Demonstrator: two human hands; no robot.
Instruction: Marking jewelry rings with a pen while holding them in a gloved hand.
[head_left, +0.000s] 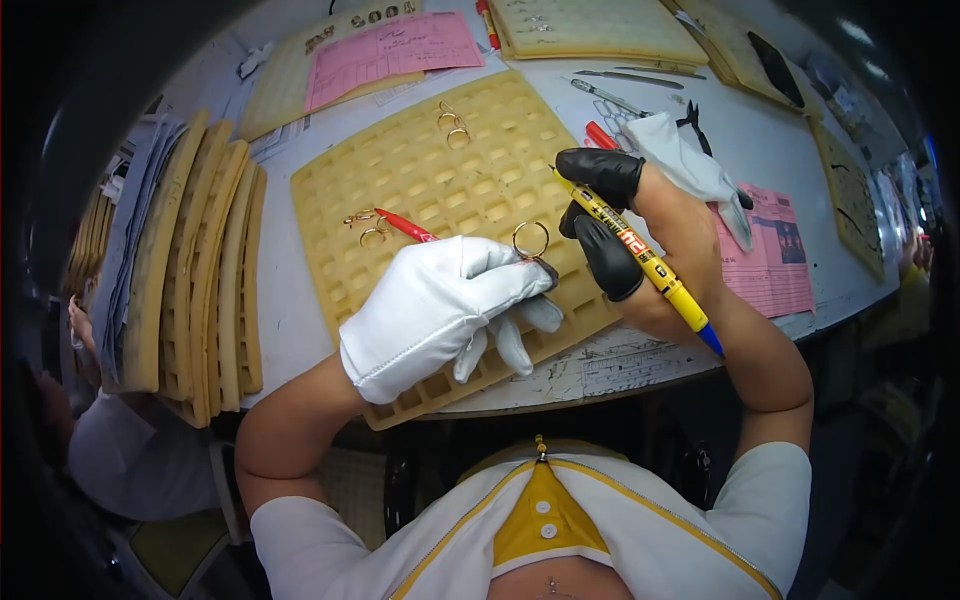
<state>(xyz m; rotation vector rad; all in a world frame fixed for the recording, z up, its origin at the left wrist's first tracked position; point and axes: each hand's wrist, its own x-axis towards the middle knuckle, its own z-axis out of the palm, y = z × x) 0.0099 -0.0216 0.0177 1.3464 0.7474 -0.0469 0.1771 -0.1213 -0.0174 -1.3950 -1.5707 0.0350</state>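
Note:
My left hand (442, 315), in a white cloth glove, pinches a thin gold-coloured ring (530, 241) between thumb and forefinger, its band standing up above the fingertips. A yellow marker pen (637, 251) with a blue end rests in my right hand (645, 225), whose thumb and fingers wear black finger cots. The pen's tip points up and left, apart from the ring. Under both hands lies a yellow tray (420, 172) with rows of square pockets. Several more rings (457, 136) sit at its far part and others (372, 237) at its left, beside a red pen (405, 225).
Several similar trays (202, 277) stand on edge at the left. Pink paper forms (394, 56) lie at the back and right. Tweezers (630, 79), black pliers (694, 127) and an empty white glove (675, 157) lie beyond my right hand. Another person (127, 457) sits at the left.

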